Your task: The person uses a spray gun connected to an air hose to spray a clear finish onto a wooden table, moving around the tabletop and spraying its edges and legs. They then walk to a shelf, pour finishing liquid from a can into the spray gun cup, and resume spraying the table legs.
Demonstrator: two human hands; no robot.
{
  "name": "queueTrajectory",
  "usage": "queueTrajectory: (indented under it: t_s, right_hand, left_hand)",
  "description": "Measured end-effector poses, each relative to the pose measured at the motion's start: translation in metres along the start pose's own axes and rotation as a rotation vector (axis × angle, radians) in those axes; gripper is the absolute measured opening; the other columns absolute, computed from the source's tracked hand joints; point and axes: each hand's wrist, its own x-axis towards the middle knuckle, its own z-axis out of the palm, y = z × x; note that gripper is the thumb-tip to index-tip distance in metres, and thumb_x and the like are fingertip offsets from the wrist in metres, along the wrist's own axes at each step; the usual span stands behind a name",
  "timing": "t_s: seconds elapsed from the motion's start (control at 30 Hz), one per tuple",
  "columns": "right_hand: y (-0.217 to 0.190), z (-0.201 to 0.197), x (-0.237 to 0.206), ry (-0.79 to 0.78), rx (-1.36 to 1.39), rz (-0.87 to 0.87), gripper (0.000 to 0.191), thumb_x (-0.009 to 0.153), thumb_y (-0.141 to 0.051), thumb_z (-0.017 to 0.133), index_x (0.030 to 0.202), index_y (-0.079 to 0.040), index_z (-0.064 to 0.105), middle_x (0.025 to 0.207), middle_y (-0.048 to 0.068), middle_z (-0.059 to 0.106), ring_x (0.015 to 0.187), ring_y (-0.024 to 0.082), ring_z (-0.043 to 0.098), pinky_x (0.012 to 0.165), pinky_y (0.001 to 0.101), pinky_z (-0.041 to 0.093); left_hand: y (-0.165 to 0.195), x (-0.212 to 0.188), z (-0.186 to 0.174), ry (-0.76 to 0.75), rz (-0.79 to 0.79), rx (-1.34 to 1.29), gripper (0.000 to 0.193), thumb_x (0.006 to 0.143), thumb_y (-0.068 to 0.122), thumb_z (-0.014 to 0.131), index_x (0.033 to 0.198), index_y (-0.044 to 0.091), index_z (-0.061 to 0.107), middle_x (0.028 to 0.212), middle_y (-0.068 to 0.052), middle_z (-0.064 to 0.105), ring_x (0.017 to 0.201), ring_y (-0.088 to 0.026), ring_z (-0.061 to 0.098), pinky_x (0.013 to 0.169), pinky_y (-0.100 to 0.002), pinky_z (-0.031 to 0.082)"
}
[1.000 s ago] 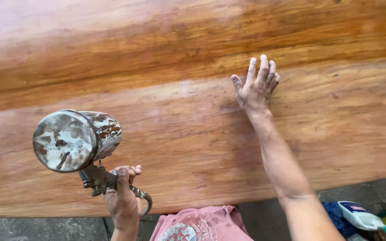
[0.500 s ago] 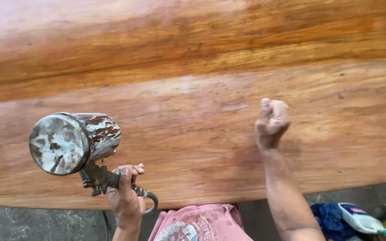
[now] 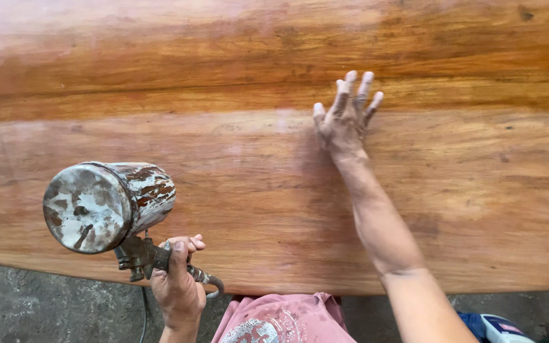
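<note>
Scene: a wide wooden slab [image 3: 274, 190] with glossy orange-brown grain fills the view from above, its long axis running left to right.
Left hand: the left hand [image 3: 176, 286] is clamped around the handle of a spray gun [image 3: 141, 254], near the slab's close edge.
Spray gun: a paint-stained metal cup [image 3: 106, 203] sits on top of the gun, lying tilted, its round lid facing the camera. The nozzle is hidden behind the cup, so its aim cannot be told for sure.
Right hand: the right hand [image 3: 345, 114] lies palm down on the wood, fingers spread apart, holding nothing.
Key relation: the right hand is up and to the right of the gun, well apart from it, farther across the slab; the left hand is nearer the person's body.
Below: a pink shirt [image 3: 281, 321] and grey floor [image 3: 33, 305].
</note>
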Motion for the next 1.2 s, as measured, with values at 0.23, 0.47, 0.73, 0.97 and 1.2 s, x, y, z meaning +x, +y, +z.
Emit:
queueTrajectory:
  t_s: [0.23,0.47,0.73,0.97,1.2]
  right_hand:
    - [-0.157,-0.067,-0.033,0.072,0.900,-0.567,0.017,0.099,-0.017,0.068,0.111,-0.007,0.063,0.103,0.011,0.069,0.107,0.030,0.067,0.102,0.0554,0.049]
    - [-0.009,-0.064,-0.095,0.116,0.622,0.140,0.010,0.100,-0.007,0.071,0.091,-0.013,0.069,0.082,0.003,0.066,0.082,0.017,0.064,0.095,0.0418,0.059]
    - [0.165,-0.181,-0.235,-0.005,-0.339,0.972,0.012,0.092,0.001,0.068,0.090,-0.011,0.070,0.089,0.006,0.070,0.088,0.022,0.067,0.092,0.0405,0.057]
    - [-0.165,-0.159,-0.241,-0.263,0.845,-0.317,0.018,0.075,0.006,0.074,0.081,-0.010,0.069,0.084,0.006,0.072,0.088,0.028,0.068,0.085,0.0417,0.058]
    - [-0.355,-0.144,-0.259,-0.353,0.612,-0.522,0.054,0.093,-0.036,0.068,0.135,-0.004,0.054,0.143,0.020,0.052,0.136,0.040,0.046,0.113,0.0512,0.039]
  left_hand:
    - [-0.004,0.002,-0.002,0.048,0.009,0.000,0.017,0.106,0.013,0.060,0.093,0.002,0.062,0.091,-0.009,0.065,0.096,-0.021,0.064,0.105,-0.046,0.049]
    - [0.004,0.001,-0.018,0.058,0.044,0.006,0.016,0.105,0.011,0.059,0.092,0.003,0.062,0.090,-0.007,0.065,0.093,-0.020,0.065,0.105,-0.044,0.051]
    - [0.000,-0.002,-0.058,0.112,0.035,-0.104,0.016,0.103,0.011,0.061,0.090,0.002,0.063,0.088,-0.006,0.066,0.089,-0.018,0.065,0.096,-0.041,0.051]
    - [0.000,-0.029,-0.109,0.112,0.163,-0.184,0.012,0.100,0.010,0.064,0.091,0.003,0.064,0.088,-0.006,0.069,0.088,-0.015,0.065,0.092,-0.035,0.053]
    - [-0.002,-0.083,-0.242,0.201,0.215,-0.133,0.017,0.100,0.011,0.062,0.087,0.001,0.066,0.086,-0.006,0.070,0.082,-0.015,0.066,0.080,-0.032,0.053]
